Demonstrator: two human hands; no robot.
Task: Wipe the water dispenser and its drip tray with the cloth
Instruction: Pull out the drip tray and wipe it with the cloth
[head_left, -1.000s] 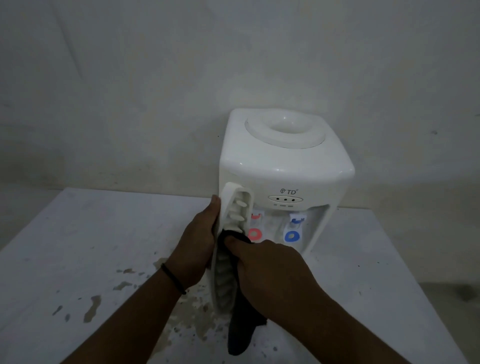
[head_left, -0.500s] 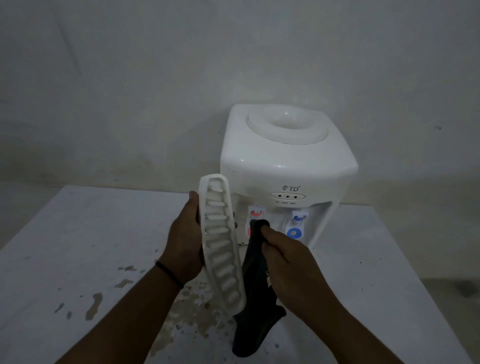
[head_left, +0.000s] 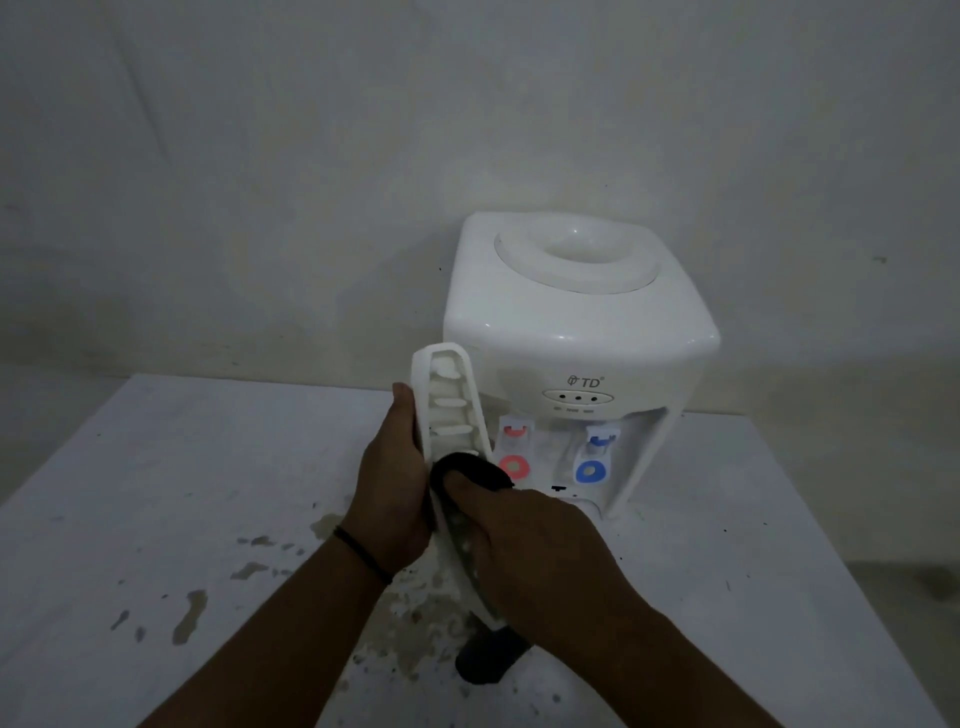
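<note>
While the left hand (head_left: 395, 488) grips the tray (head_left: 447, 415) upright for access, the right hand (head_left: 524, 540) presses the cloth (head_left: 467, 470) into its slots

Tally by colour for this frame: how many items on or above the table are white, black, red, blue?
White: 2, the water dispenser and the drip tray the left hand holds
Black: 1, the cloth under the right hand
Red: 1, the red tap
Blue: 1, the blue tap
Total: 5
</note>
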